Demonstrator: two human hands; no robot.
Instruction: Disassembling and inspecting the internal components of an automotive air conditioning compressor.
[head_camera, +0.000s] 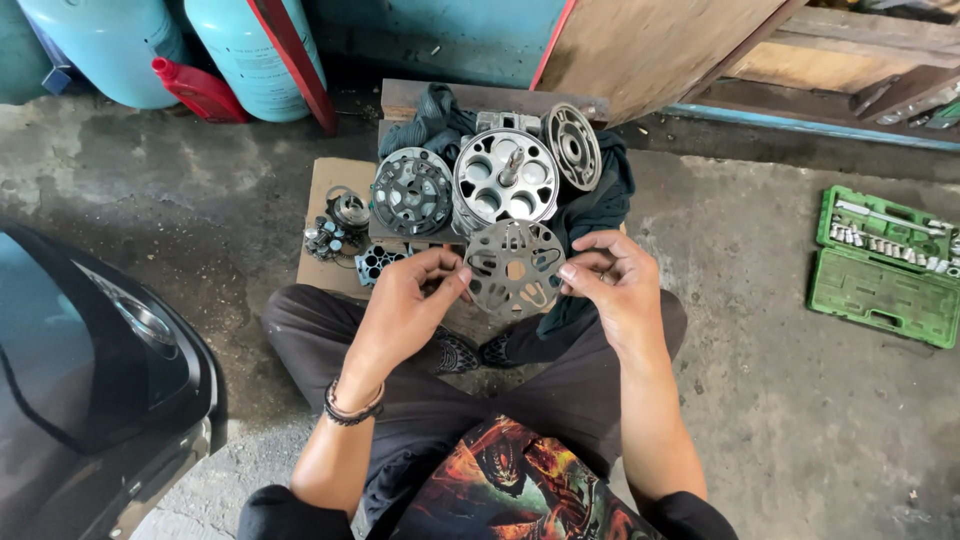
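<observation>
The left hand (405, 300) and right hand (615, 285) pinch a thin round valve plate (515, 268) by its opposite rims, at 9 and 3 o'clock, fingers clamped on the edges so its flat, perforated face stays open to view above the lap. At 12 o'clock from it, a cylinder block (505, 175) with round bores, a dark finned disc (412, 193) and a tilted end plate (573, 145) rest on a dark cloth (600, 205). A green socket set (885, 265) lies open at 3 o'clock on the concrete floor (760, 400).
</observation>
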